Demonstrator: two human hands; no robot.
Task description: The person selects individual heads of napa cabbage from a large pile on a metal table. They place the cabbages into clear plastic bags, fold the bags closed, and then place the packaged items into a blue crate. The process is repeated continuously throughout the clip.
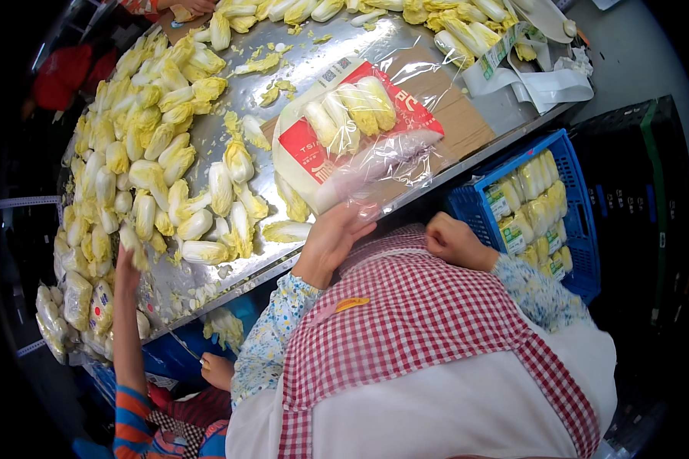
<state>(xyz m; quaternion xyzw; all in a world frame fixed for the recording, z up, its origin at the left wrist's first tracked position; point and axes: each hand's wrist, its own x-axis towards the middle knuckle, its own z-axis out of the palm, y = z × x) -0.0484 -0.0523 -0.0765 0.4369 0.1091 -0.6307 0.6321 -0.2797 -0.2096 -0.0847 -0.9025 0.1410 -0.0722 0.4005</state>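
Note:
Four small yellow-white napa cabbages (pixel 350 115) lie side by side under clear plastic film, on a red and white printed sheet (pixel 302 147). A rolled, pinkish translucent length of plastic film (pixel 386 162) lies along their near side. My left hand (pixel 333 236) is at the table's near edge, its fingers bent and closed on the film's near end; the fingertips are partly hidden. My right hand (pixel 458 241) is a closed fist in front of my checked apron (pixel 406 306), close to the edge. Whatever it may hold is hidden.
Loose napa cabbages (pixel 149 153) pile up on the metal table (pixel 241 107). Brown cardboard (pixel 459 115) lies under the sheet. A blue crate (pixel 582 222) of packed cabbages stands right, beside black crates (pixel 628 199). A co-worker's hand (pixel 128 279) lifts a cabbage at left.

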